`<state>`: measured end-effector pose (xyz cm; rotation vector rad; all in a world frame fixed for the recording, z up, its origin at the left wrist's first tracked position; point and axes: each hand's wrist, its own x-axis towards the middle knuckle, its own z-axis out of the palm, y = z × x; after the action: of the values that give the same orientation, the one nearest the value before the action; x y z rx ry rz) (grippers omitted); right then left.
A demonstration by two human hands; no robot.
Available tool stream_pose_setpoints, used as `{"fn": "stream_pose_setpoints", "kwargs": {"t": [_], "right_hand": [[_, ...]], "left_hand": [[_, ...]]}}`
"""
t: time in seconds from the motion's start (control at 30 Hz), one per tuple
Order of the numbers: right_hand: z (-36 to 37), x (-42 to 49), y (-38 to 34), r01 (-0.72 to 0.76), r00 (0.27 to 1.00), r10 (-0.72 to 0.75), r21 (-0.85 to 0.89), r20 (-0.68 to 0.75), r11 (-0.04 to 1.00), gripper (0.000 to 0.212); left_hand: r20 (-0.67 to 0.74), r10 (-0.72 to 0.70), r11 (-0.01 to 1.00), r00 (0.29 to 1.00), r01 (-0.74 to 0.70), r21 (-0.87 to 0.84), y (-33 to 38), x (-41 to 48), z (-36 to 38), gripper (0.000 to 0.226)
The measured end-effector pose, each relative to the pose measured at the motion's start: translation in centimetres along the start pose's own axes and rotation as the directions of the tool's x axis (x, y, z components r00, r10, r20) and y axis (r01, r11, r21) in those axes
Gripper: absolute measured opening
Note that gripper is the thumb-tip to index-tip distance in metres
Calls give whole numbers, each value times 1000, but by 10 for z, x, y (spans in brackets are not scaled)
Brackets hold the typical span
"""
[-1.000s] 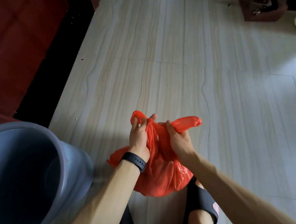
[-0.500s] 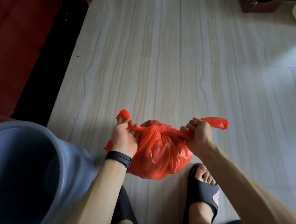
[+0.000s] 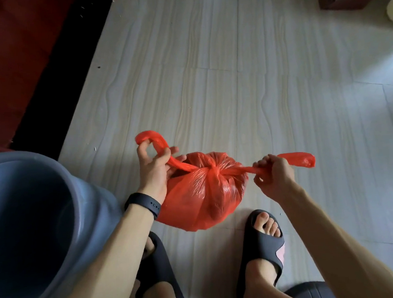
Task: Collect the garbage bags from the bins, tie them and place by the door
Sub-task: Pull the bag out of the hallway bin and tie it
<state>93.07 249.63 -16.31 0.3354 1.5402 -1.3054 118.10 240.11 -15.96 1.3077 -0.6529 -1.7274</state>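
Tiles [image 3: 280, 96] beside the grey bin [image 3: 33, 218]: my left grip [image 3: 155, 172] and right grip [image 3: 274, 176], clenching the red bag [image 3: 201, 195] handles, have cinched its knot, tying seems nearly done.

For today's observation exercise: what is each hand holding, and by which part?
Both hold the red garbage bag: the left hand grips its left handle strip, the right hand its right one.

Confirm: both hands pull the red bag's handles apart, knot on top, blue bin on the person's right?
Wrong side: the head view shows the blue bin on the person's left. The left hand and right hand pull the red bag handles apart, knot on top.
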Motion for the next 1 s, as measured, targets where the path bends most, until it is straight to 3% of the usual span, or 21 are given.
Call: {"fn": "stream_pose_setpoints", "kwargs": {"t": [0.1,0.23,0.37,0.47,0.53,0.63,0.73,0.77,0.83,0.9,0.93,1.0], "right_hand": [[1,-2,2,-3,990,-5,50,142,999,21],[-7,-4,30,-15,993,8,54,115,998,69],[-22,-2,51,19,1000,-19,62,1,998,72],[-31,-2,63,68,997,-70,-57,-33,996,67],[-34,-9,73,74,997,-78,-148,-16,986,81],[-37,-23,82,150,989,-142,-338,50,929,102],[-42,-33,92,373,928,-301,-592,221,715,117],[-44,-34,96,427,901,-333,-691,277,582,115],[-50,-38,105,531,822,-389,-807,416,260,86],[-51,-43,109,652,689,-432,-758,582,18,45],[-49,-44,108,689,624,-458,-722,633,-59,35],[-39,-44,102,716,562,-519,-693,644,-84,34]], "left_hand": [[-105,0,1000,995,-2,-18,-1,4,8,51],[-281,-19,978,959,76,193,-19,3,2,64],[-68,-57,900,996,81,428,-32,-19,-8,72],[86,-106,862,991,49,504,-40,-38,-15,75],[163,-110,812,981,-6,584,-43,-46,-20,97],[259,-13,642,966,-191,743,-49,-58,-23,117],[405,62,420,912,-392,819,-61,-67,-32,126],[441,66,324,895,-438,839,-65,-66,-37,123],[501,71,158,863,-505,848,-73,-66,-46,104],[554,109,107,825,-564,819,-75,-66,-50,81],[582,139,102,801,-597,796,-75,-66,-49,72],[627,198,95,753,-652,752,-70,-61,-41,62]]}}
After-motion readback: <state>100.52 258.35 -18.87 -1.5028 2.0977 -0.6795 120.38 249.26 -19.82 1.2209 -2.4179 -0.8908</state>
